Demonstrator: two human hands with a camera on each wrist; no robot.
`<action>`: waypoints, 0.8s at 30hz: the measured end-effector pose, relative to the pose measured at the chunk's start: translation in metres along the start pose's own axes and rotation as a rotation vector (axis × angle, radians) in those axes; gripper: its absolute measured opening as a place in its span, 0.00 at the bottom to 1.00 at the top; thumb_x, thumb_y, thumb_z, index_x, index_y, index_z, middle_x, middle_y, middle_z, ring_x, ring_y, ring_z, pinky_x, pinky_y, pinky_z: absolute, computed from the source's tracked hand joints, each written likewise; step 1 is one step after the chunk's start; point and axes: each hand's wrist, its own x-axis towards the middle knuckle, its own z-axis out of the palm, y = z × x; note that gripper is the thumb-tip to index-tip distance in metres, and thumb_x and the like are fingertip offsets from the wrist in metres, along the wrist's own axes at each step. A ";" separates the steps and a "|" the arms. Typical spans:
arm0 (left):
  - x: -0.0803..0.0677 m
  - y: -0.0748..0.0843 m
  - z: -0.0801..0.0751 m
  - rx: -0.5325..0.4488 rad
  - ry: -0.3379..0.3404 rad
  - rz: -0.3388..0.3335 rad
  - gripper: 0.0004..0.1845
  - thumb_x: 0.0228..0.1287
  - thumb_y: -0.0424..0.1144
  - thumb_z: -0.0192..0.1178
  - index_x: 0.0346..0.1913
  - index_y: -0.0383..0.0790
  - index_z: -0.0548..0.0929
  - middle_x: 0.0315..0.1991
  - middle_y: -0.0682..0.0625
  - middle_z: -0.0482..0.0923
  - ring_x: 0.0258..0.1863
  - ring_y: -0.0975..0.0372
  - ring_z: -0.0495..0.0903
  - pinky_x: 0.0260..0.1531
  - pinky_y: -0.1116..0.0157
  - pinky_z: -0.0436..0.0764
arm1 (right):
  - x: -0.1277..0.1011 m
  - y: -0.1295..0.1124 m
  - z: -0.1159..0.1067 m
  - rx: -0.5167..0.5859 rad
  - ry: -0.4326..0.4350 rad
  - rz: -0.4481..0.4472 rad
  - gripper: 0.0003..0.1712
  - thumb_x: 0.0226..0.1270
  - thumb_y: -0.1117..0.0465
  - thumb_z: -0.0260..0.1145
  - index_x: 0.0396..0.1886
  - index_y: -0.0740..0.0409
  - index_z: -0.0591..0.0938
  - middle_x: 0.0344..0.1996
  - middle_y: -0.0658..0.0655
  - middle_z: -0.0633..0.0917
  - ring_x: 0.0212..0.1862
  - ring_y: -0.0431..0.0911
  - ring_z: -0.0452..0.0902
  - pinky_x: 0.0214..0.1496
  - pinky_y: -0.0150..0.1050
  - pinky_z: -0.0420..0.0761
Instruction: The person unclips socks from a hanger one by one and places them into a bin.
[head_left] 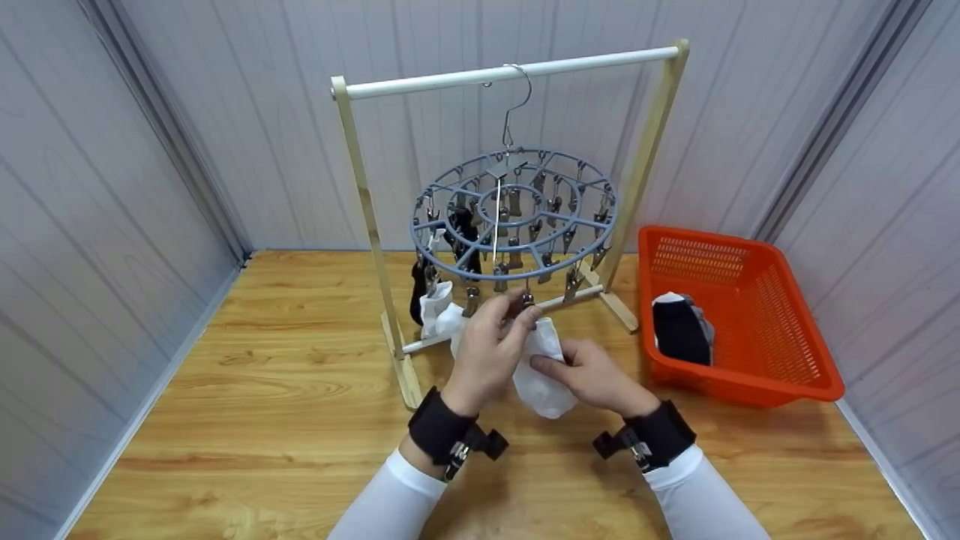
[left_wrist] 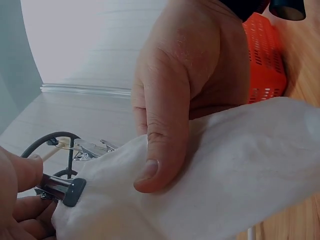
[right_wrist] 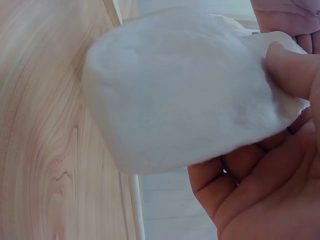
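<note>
Left hand (head_left: 491,341) pinches a metal clip (left_wrist: 64,188) on the round peg hanger (head_left: 514,214), fingers squeezing its jaws at the white sock (head_left: 541,369) top edge; sock hangs long axis downward from there. Right hand (head_left: 592,375) grips the sock just below and right, thumb (left_wrist: 160,145) pressed on the fabric; left hand is nearer the clip.

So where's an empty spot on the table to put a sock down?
Bare wood lies left of the rack, and in front near the sleeves. It is crowded under the clip hanger and by the orange basket.
</note>
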 end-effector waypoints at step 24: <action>0.001 0.000 -0.002 -0.138 0.022 -0.055 0.11 0.82 0.37 0.67 0.55 0.31 0.90 0.48 0.42 0.88 0.49 0.52 0.89 0.52 0.61 0.91 | -0.001 -0.003 0.002 0.022 0.056 -0.039 0.16 0.86 0.56 0.68 0.54 0.66 0.91 0.44 0.60 0.94 0.42 0.48 0.91 0.43 0.39 0.91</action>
